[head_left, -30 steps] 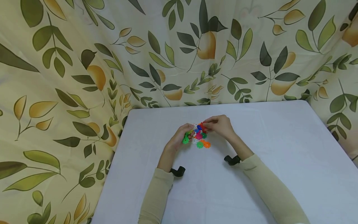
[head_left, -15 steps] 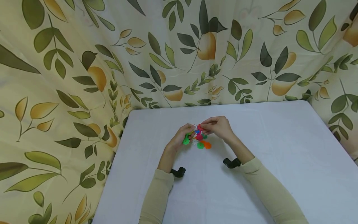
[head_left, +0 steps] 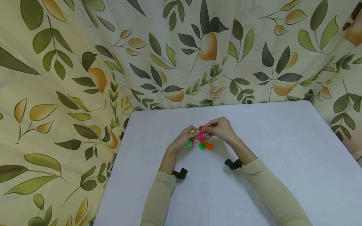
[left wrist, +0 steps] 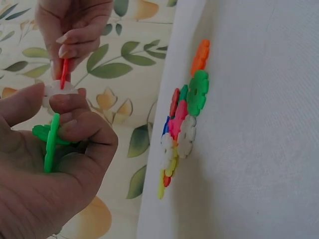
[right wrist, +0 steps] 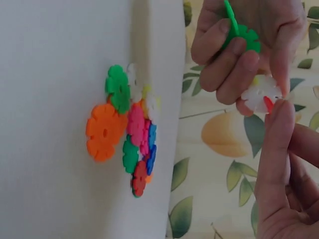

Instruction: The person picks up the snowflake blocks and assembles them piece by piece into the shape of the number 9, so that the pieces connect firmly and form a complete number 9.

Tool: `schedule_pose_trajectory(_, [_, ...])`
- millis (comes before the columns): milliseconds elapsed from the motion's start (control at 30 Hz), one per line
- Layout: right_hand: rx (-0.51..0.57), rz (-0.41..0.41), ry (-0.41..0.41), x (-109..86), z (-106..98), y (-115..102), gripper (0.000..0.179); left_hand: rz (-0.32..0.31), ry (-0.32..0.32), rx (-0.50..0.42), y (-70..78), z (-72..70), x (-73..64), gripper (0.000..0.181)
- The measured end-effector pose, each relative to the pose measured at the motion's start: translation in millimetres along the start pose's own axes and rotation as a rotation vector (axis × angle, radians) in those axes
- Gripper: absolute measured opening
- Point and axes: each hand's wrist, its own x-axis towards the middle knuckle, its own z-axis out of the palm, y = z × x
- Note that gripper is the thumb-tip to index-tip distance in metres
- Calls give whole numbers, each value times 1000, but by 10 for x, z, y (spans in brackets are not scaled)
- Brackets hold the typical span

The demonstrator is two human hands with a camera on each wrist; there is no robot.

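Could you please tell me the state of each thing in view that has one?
Left hand: fingers curled, pinching
Right hand: pinching
White piece: pinched in the left hand
Red piece: pinched in the right hand, edge-on at the white one; how far slotted, cannot tell
Green pieces: set crosswise, held in the left hand
Other pieces: clustered, overlapping on the tabletop

You can read no text, label, brand, number or sign in the head view or in either of your wrist views.
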Motion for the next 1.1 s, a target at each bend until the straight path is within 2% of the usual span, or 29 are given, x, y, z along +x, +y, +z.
schedule_pose_trajectory(267, [71, -2, 5, -3, 13, 3, 24, 26, 12, 35, 41, -36, -16, 35])
schedule_pose_trajectory(467, [26, -5, 10, 58, -25, 66, 29, 14, 67, 35, 56, -68, -12, 36])
schedule_pose_trajectory(633, [-175, 34, 44, 165, -74, 210, 28, -3, 106, -28, 47, -76, -2, 27])
schedule_pose_trajectory(733, [-339, 69, 85, 233, -92, 313, 30, 3, 101, -86, 40, -69, 4, 20])
schedule_pose_trajectory(867, [-522, 105, 93, 307, -84, 435, 36, 11, 83, -154, 36, -53, 0, 14])
schedule_pose_trajectory(1100, [-668, 92, 43, 341, -30, 479, 31, 11, 51, -224, 42, -20, -12, 14])
